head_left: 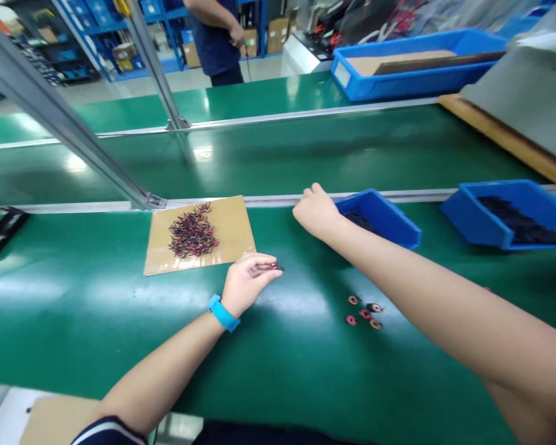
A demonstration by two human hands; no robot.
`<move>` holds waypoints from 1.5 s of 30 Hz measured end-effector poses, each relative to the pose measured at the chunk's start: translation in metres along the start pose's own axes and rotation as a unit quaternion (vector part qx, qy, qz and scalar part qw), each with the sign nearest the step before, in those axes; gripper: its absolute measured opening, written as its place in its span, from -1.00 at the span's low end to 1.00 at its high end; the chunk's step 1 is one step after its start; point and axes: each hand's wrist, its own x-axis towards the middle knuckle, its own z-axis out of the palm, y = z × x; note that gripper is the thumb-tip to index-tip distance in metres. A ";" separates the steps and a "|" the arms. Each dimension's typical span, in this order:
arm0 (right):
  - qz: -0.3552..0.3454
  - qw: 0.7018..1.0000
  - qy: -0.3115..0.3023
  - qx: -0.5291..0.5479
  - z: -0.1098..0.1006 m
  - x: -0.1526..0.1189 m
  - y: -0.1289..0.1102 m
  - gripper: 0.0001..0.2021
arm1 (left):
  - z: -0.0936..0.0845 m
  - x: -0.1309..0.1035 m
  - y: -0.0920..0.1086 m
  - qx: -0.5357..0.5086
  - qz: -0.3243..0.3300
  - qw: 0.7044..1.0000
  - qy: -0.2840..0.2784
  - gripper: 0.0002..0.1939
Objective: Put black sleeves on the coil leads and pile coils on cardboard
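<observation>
My left hand (249, 281), with a blue band at the wrist, pinches a small red-and-black coil (275, 267) between thumb and fingers over the green bench. Just beyond it, a heap of similar small coils (192, 235) with dark leads lies on a tan cardboard sheet (234, 225). My right hand (315, 210) is reached forward at the left side of a blue bin (382, 213). Its fingers are curled closed, and whatever they hold is hidden. Dark parts (359, 219) show inside that bin, partly behind my forearm. Several loose ring-shaped coils (365, 314) lie below my right forearm.
Another blue bin (477, 216) with black parts stands at the right. A metal post (88, 136) rises at the left from the bench rail. Farther back are a large blue tray (375, 86) and a standing person (215, 40). A black-edged tray (4, 232) sits far left.
</observation>
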 end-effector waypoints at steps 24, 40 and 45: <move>0.162 0.979 -0.053 0.112 -0.001 -0.109 0.084 -0.78 | -0.089 -0.010 0.008 0.482 0.047 0.825 0.290 -0.55; 0.186 0.976 -0.108 0.035 -0.003 -0.083 0.047 -0.65 | 0.082 -0.019 -0.017 0.431 0.266 0.821 -0.263 -0.55; 0.197 0.974 -0.099 0.050 0.001 -0.077 0.048 -0.67 | 0.092 -0.014 -0.017 0.380 0.238 0.851 -0.274 -0.78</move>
